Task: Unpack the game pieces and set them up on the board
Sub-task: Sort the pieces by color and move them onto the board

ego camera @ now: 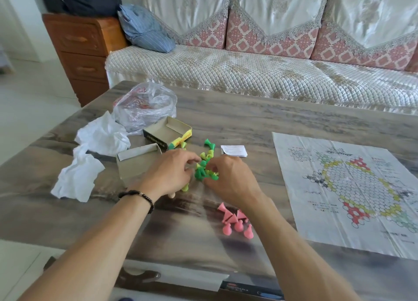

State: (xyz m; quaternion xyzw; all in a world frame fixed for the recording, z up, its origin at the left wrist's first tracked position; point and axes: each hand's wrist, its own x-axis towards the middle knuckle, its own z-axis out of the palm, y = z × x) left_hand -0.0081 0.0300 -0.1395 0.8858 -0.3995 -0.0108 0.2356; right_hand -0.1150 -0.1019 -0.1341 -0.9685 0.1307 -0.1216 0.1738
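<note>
Sorting the green pieces, mid-frame

Both hands, left hand (pixel 168 176) and right hand (pixel 230 179), have fingers curled into the green pieces (pixel 203 173) on the counter (pixel 248 117); paper board (pixel 352 187) lies flat at right, pink pieces (pixel 235 221) lower centre.

Soft daylight is filling the room, pretty bright overall. The glossy grey marble-look table (pixel 260 120) is throwing back a pale glare patch near its front edge, and the satin cream sofa cover (pixel 282 9) is shining too. Shadows are staying faint. Wide-angle lens is bending the edges, and everything is looking slightly soft and smeary.
</note>
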